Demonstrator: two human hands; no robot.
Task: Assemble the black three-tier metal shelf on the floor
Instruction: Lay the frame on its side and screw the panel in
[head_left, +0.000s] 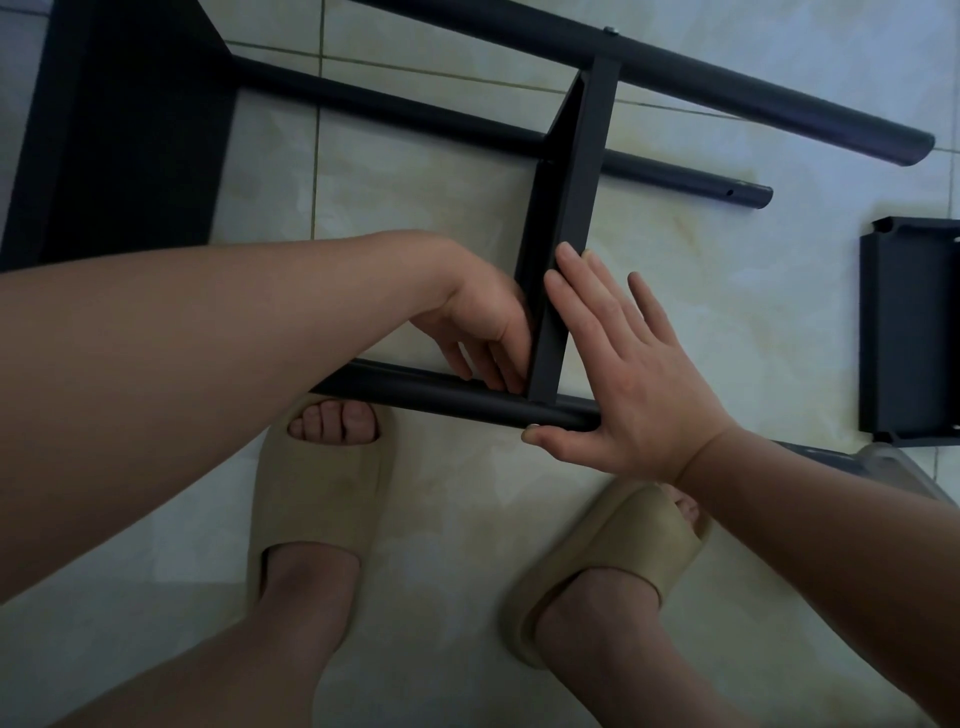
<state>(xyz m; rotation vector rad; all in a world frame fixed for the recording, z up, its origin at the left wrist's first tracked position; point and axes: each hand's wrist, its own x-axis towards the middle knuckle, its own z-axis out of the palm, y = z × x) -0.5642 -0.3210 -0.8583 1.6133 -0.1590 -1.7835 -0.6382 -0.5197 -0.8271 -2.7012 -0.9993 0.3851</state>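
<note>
The black shelf frame lies on its side on the tiled floor. A shelf tier (571, 171) stands edge-on across three poles: a far pole (727, 88), a middle pole (415, 114) and a near pole (441, 397). My left hand (483, 327) is on the tier's left face, its fingers curled down into the corner where tier meets near pole; what the fingertips hold is hidden. My right hand (628, 374) presses flat on the tier's right face, fingers straight, thumb along the near pole's end.
A wide black shelf panel (119, 135) closes the frame at far left. A loose black shelf tray (909, 338) lies on the floor at right, with clear plastic wrap (893, 467) below it. My feet in beige slippers (317, 499) stand just under the near pole.
</note>
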